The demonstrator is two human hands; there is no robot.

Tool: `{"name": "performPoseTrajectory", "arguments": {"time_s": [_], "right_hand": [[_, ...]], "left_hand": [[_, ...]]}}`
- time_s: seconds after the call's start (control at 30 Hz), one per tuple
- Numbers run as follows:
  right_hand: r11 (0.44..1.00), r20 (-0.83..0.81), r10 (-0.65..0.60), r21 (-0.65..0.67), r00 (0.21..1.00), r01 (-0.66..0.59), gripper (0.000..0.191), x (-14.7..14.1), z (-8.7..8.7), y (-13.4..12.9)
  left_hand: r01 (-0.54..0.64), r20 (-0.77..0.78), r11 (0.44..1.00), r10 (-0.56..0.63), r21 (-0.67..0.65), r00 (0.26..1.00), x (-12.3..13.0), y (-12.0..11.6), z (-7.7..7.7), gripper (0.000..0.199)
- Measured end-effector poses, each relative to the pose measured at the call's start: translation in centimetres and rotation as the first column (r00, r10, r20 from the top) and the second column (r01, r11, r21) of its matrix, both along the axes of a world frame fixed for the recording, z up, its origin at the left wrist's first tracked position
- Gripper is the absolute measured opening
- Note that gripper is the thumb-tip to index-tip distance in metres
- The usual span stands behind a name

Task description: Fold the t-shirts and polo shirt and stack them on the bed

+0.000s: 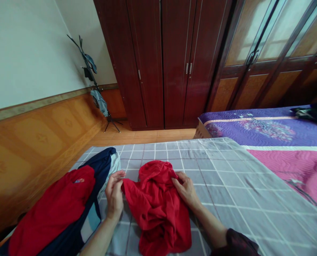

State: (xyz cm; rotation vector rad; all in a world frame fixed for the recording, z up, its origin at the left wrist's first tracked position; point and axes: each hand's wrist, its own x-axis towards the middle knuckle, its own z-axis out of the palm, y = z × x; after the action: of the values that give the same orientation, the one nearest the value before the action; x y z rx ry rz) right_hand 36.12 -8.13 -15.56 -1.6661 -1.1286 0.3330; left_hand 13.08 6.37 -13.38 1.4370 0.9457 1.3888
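A crumpled red cloth garment lies bunched on the grey checked bedsheet; its exact kind is not clear from its folds. My left hand pinches a corner of it at the left side. On the opposite side, my right hand grips its upper right edge between thumb and fingers. To the left of my left hand rests another red garment with a small emblem, spread over a navy, white and light blue garment.
Dark red wardrobes stand beyond the bed. At the far left corner is a black coat stand with items hanging on it. A second bed with a purple and pink cover adjoins on the right, dark clothing on it.
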Motion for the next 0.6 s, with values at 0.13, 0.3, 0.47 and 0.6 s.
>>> {"name": "performPoseTrajectory", "arguments": {"time_s": [0.13, 0.3, 0.47, 0.6], "right_hand": [[0.997, 0.008, 0.066, 0.035, 0.998, -0.066, 0.025, -0.6, 0.2, 0.0], [0.964, 0.132, 0.168, 0.186, 0.977, -0.191, 0.017, -2.5, -0.3, 0.1], [0.964, 0.192, 0.108, 0.218, 0.975, -0.150, 0.018, -2.8, -1.1, 0.2], [0.971, 0.222, 0.008, 0.232, 0.975, -0.060, 0.019, -1.9, -1.2, 0.3]], "left_hand": [[0.192, -0.265, 0.927, -0.106, 0.322, 0.958, 1.9, -2.3, 3.2, 0.030], [0.378, -0.469, 0.900, -0.245, 0.215, 0.849, 6.2, -3.0, 1.2, 0.050], [0.246, -0.310, 0.966, -0.209, 0.085, 0.928, 6.3, -1.4, -2.2, 0.013], [0.063, -0.110, 0.997, -0.057, 0.049, 0.992, 4.8, -0.1, -2.1, 0.020]]}}
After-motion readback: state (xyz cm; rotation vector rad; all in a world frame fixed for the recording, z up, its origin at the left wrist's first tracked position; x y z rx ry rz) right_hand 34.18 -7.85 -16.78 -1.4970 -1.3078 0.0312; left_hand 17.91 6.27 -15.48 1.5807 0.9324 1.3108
